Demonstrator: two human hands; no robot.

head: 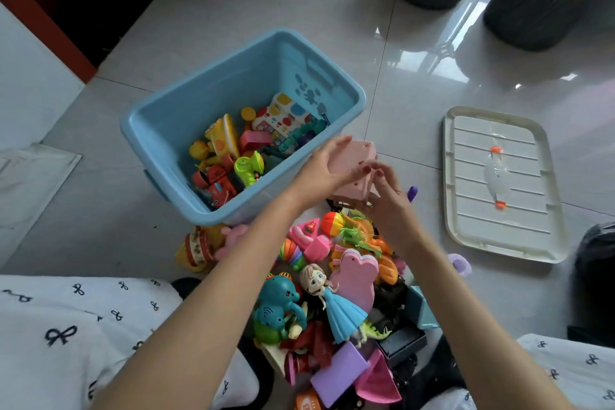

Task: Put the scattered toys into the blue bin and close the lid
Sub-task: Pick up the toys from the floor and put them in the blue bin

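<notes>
We look down on a pale tiled floor [416, 53], with two dark round stools [539, 10] at the far right. The blue bin [186, 110] sits open in the middle, tilted toward us, already holding a jumble of yellow, red and green toys along its lower side. Its white lid [499, 183] lies flat on the floor well to the right of the bin, apart from everything else.

Between our knees, just below the bin, the pile of scattered toys [332, 293] spreads out. In it we see a teal octopus [279, 306], a doll in a blue dress [336, 306] and a pink rabbit-shaped case [357, 280] beside the doll.

Above the pile, at the bin's near right corner, we hold a pale pink boxy toy [357, 156] between both hands. Our left hand [327, 165] curls around its left side, thumb on top and fingers beneath. Our right hand [389, 196] is half open, fingers bent toward the toy's lower right edge; we cannot tell whether they grip it or only touch it.
</notes>
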